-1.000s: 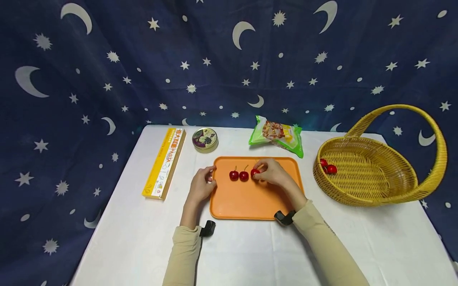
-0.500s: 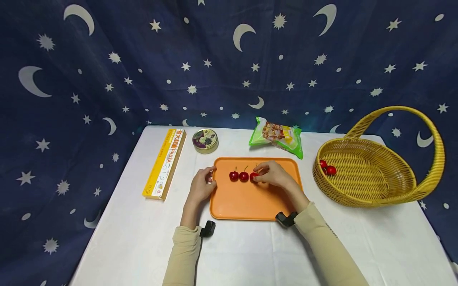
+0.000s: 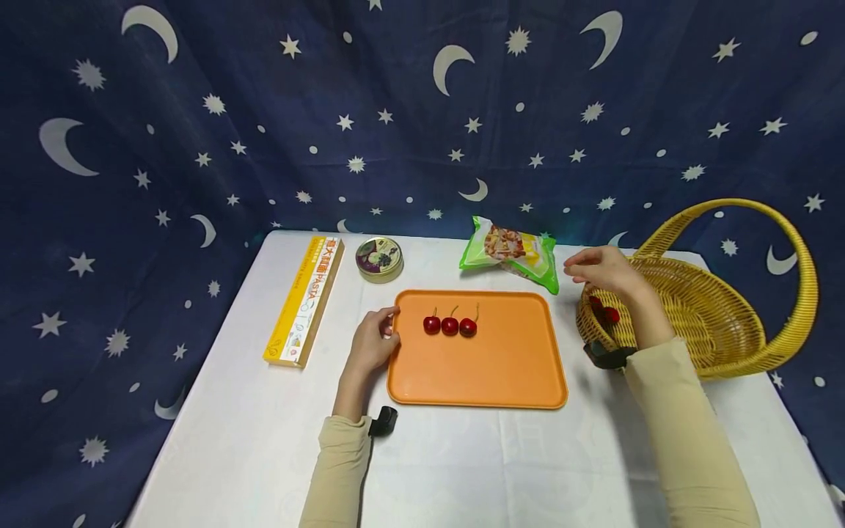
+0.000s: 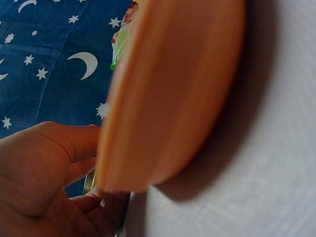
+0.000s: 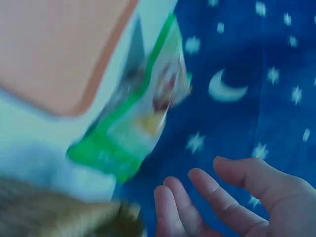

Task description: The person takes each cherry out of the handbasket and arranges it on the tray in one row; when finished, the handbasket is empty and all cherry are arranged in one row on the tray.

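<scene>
Three dark red cherries [image 3: 450,325] with stems lie in a row on the orange tray [image 3: 488,374]. At the tray's left rim is my left hand [image 3: 374,341], its thumb and fingers bent against the edge; the left wrist view shows them holding that rim [image 4: 118,123]. My right hand [image 3: 607,273] is over the left side of the yellow wicker basket [image 3: 719,293], fingers spread and nothing in them. Red cherries [image 3: 610,315] sit inside the basket, partly hidden by the right hand and wrist. In the right wrist view the right hand's fingers [image 5: 217,197] are apart.
A green snack bag [image 3: 515,251] lies behind the tray. Left of it stand a round tin [image 3: 379,259] and a long yellow pasta box [image 3: 304,302]. The basket's tall handle [image 3: 802,271] arches up on the right. A dark starry cloth [image 3: 396,110] hangs behind the table.
My right hand has let go of the third cherry beside the other two and moved right, from the tray to over the basket. The left hand has stayed at the tray's rim.
</scene>
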`<state>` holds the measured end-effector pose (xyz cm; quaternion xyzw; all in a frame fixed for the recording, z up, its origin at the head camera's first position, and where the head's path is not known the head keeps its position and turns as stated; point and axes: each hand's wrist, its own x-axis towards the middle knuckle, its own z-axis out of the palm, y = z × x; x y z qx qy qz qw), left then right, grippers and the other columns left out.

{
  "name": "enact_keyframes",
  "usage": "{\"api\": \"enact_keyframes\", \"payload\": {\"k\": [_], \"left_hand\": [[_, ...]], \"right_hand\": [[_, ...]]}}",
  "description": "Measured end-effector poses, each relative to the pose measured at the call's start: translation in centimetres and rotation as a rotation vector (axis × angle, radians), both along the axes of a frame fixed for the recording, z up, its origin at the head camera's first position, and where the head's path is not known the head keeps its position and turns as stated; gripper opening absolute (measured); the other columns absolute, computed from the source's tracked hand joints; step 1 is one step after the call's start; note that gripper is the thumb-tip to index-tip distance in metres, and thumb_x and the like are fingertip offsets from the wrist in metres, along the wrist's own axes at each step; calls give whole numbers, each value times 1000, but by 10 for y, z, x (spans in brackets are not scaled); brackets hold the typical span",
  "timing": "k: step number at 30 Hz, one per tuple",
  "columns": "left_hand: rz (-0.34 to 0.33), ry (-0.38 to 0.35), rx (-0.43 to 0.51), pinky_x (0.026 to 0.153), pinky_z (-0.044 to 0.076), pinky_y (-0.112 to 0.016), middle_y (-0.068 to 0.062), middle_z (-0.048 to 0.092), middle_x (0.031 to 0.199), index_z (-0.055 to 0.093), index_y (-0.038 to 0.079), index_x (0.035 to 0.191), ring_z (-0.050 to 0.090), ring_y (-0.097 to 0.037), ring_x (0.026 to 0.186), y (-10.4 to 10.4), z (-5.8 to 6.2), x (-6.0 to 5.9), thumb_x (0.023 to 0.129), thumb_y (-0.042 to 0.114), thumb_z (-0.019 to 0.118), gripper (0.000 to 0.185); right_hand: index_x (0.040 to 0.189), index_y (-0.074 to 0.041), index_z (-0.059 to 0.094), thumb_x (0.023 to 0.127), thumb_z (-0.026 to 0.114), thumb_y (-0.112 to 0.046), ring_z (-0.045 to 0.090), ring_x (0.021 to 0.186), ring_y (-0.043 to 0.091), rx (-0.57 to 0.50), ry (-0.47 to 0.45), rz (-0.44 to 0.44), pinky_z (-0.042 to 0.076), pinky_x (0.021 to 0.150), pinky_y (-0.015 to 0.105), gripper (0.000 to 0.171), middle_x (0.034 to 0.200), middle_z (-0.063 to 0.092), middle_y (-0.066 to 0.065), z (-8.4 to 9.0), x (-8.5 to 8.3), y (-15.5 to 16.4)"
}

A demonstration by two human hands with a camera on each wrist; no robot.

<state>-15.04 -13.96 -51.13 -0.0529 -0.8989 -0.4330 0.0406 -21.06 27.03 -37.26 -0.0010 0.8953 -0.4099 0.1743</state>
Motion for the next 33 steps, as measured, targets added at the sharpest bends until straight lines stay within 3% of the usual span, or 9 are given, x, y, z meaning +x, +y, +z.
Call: {"api": "enact_keyframes", "payload": {"k": [5,11,16,21,27,33], "left_hand": [[-3,-8,-4,73,39,-33,-9,57,89,65,2,124,51,-22,81,0,0,1,75,-2,67,49],[-5,1,-10,72,38,-33,-10,56,88,65,2,124,51,-23,81,-1,0,-2,75,-3,67,49],[-4,0,-4,72,38,-33,-9,57,89,65,2,124,51,-22,80,-1,-1,-2,75,-2,67,49],[-10,8,3,73,39,-32,-9,57,88,66,2,123,52,-21,80,0,-1,0,74,-3,67,49],[-2,5,3,72,39,-33,-9,57,89,65,2,124,52,-21,80,0,-1,1,75,-3,67,49],[-6,6,-4,72,39,-33,-10,57,88,65,2,124,52,-21,80,-1,-2,-1,75,-3,67,50]], "right_hand": [[128,13,54,98,60,-25,66,86,11,-12,-100,-15,54,82,36,49,100,71,3,-1,-7,45],[122,15,57,97,61,-23,67,91,19,22,-179,21,55,84,43,46,100,69,3,-6,-14,69],[119,9,62,97,59,-21,67,99,27,2,-360,126,53,88,47,37,106,69,6,-16,-27,79],[124,6,61,97,58,-17,66,98,24,-51,-527,174,54,87,41,35,108,68,5,-30,-33,83],[114,0,67,94,63,-11,69,88,20,-93,-548,140,56,78,32,24,98,71,3,-42,-34,81],[108,-1,71,92,66,-12,68,80,15,-70,-473,137,54,70,25,20,92,73,2,-38,-32,81]]}}
